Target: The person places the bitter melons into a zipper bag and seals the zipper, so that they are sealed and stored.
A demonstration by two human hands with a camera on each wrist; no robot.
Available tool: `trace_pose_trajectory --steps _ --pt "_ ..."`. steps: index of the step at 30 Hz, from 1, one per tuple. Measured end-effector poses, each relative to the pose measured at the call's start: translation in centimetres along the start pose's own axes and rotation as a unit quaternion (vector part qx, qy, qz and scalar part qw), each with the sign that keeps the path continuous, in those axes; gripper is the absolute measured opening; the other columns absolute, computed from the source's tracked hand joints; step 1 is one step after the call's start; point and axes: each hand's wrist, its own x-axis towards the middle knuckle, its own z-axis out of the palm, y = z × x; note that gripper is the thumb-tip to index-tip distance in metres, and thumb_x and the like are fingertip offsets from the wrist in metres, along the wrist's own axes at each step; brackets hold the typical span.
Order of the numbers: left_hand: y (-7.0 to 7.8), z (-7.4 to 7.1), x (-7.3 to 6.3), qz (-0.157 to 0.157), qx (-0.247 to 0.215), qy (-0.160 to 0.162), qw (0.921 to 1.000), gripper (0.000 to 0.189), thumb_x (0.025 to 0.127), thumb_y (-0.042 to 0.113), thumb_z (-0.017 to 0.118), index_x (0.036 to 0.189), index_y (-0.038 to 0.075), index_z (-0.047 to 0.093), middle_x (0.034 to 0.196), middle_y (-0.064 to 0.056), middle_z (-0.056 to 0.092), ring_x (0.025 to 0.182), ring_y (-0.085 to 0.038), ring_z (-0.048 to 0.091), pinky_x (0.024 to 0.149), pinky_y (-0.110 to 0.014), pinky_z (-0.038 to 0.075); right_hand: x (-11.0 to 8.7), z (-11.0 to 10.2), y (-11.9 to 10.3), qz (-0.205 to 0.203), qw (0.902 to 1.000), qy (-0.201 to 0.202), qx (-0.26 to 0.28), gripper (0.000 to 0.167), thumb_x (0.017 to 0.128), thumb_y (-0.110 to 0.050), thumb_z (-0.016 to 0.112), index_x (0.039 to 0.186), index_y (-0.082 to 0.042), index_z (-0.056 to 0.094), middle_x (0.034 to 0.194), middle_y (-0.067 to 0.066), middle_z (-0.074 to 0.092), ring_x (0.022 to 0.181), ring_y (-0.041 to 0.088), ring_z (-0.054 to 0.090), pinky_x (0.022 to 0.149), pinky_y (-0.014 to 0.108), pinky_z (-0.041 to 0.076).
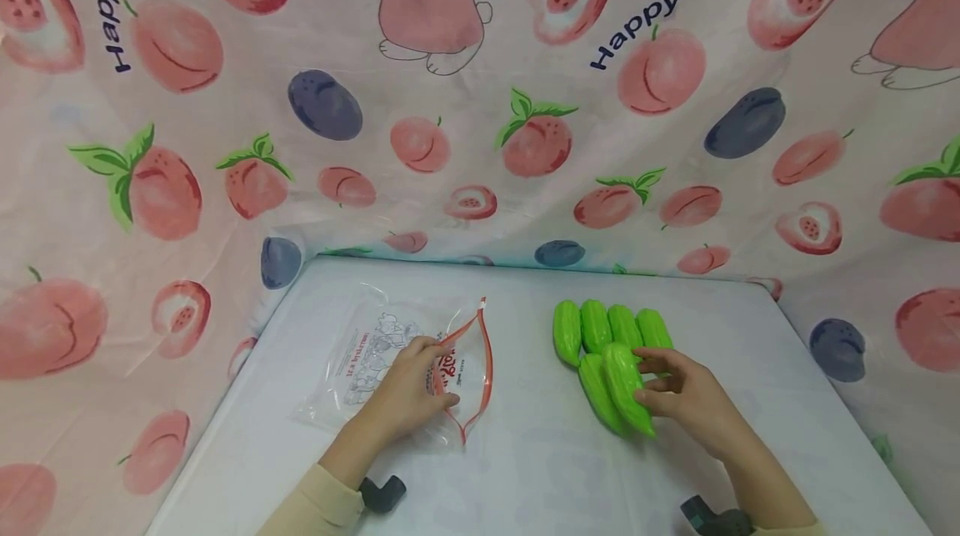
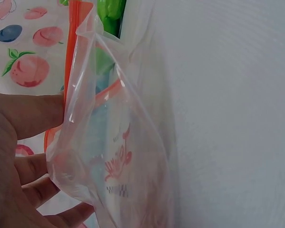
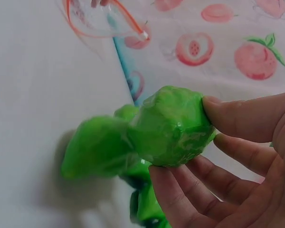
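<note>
In the head view my left hand (image 1: 415, 390) holds a clear plastic zip bag (image 1: 360, 361) by its mouth, which gapes toward the right with an orange-red zip edge (image 1: 487, 353). The left wrist view shows my thumb and fingers on the bag's film (image 2: 128, 156), beside the strip. My right hand (image 1: 686, 390) grips a glossy bright green vegetable, ridged and tapered like a bitter melon (image 1: 626, 386), between thumb and fingers. Another green piece (image 1: 596, 394) lies just left of it. In the right wrist view the held bitter melon (image 3: 173, 126) overlaps the others.
A row of several more green pieces (image 1: 595, 326) lies behind the right hand on the white table (image 1: 517, 478). A fruit-print cloth (image 1: 465, 102) hangs at the back and sides. Dark wrist-worn devices (image 1: 382, 494) sit at both wrists.
</note>
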Motion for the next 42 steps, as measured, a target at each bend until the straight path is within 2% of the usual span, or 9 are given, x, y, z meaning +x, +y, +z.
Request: trace_pose_trajectory --steps 8,17,26,34,42 --pt "0.4 -0.1 0.0 -0.009 0.001 -0.001 1.0 0.073 0.079 0.022 0.097 0.144 0.014 0.066 0.15 0.002 0.056 0.138 -0.024 0.055 0.116 -0.048 0.051 0.1 1.2 -1.2 -0.029 0.9993 -0.01 0.023 0.069 0.093 -0.011 0.083 0.155 -0.004 0.052 0.143 0.027 0.062 0.11 0.024 0.069 0.078 0.032 0.065" --pt "0.5 -0.1 0.0 -0.017 -0.001 -0.011 0.9998 0.074 0.079 0.025 0.097 0.145 0.016 0.065 0.153 0.004 0.054 0.141 -0.024 0.054 0.117 -0.047 0.05 0.4 2.9 -2.6 -0.041 0.9988 -0.009 0.025 0.067 0.092 -0.01 0.084 0.152 -0.006 0.056 0.139 0.023 0.065 0.108 0.025 0.07 0.078 0.03 0.063" --pt "0.7 -0.1 0.1 -0.015 0.0 -0.016 0.9998 0.074 0.079 0.026 0.097 0.145 0.015 0.065 0.152 0.002 0.054 0.138 -0.023 0.055 0.115 -0.047 0.052 1.1 4.3 -3.7 -0.051 0.9985 -0.011 0.015 0.063 0.091 -0.011 0.085 0.149 -0.009 0.06 0.137 0.02 0.068 0.107 0.025 0.07 0.081 0.027 0.061" --pt "1.0 -0.1 0.1 -0.01 0.009 -0.016 0.9998 0.075 0.078 0.026 0.097 0.145 0.014 0.065 0.151 0.002 0.055 0.138 -0.023 0.056 0.116 -0.046 0.051 1.5 5.5 -4.6 -0.066 0.9972 -0.013 0.034 0.064 0.091 -0.012 0.085 0.15 -0.012 0.06 0.139 0.018 0.067 0.109 0.026 0.07 0.083 0.026 0.061" --pt "1.2 -0.1 0.1 -0.006 0.007 -0.018 0.9998 0.075 0.078 0.025 0.097 0.145 0.011 0.065 0.152 -0.001 0.056 0.139 -0.026 0.056 0.116 -0.047 0.052 2.3 7.5 -5.5 -0.066 0.9973 -0.008 0.032 0.062 0.09 -0.013 0.086 0.148 -0.016 0.062 0.136 0.015 0.069 0.108 0.023 0.071 0.087 0.03 0.06"
